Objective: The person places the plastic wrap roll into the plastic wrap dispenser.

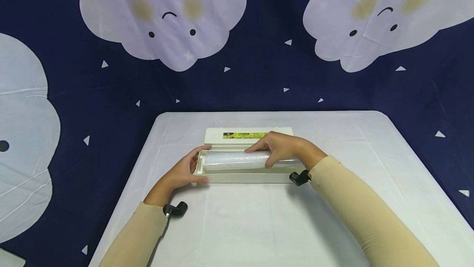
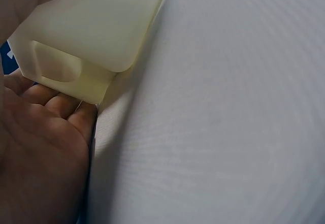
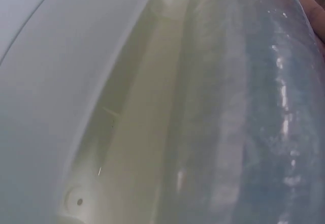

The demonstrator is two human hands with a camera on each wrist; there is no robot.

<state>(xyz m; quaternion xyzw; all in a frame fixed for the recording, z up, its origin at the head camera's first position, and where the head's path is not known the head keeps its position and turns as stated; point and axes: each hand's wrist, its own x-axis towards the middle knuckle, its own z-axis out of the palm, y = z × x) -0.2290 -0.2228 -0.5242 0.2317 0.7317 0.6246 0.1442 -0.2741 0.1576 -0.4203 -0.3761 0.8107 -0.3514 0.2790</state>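
Observation:
A long cream plastic box [image 1: 244,178] lies open across the white table, its hinged lid [image 1: 213,136] tipped back and bearing a green-yellow label. Inside it is a clear roll of cling film [image 1: 231,161]. My left hand [image 1: 183,171] grips the box's left end, thumb at the front and fingers round the end and back. In the left wrist view, fingers curl under the box's end [image 2: 91,26]. My right hand [image 1: 284,147] holds the roll from above, right of its middle. The right wrist view shows the roll [image 3: 254,132] beside the box's inner floor [image 3: 147,112].
The white-covered table [image 1: 244,226] extends around the box on all sides. Behind it hangs a dark blue cloth [image 1: 259,90] with cloud prints. Black wrist cameras [image 1: 177,209] sit by both cuffs, the right one close to the box's front right corner.

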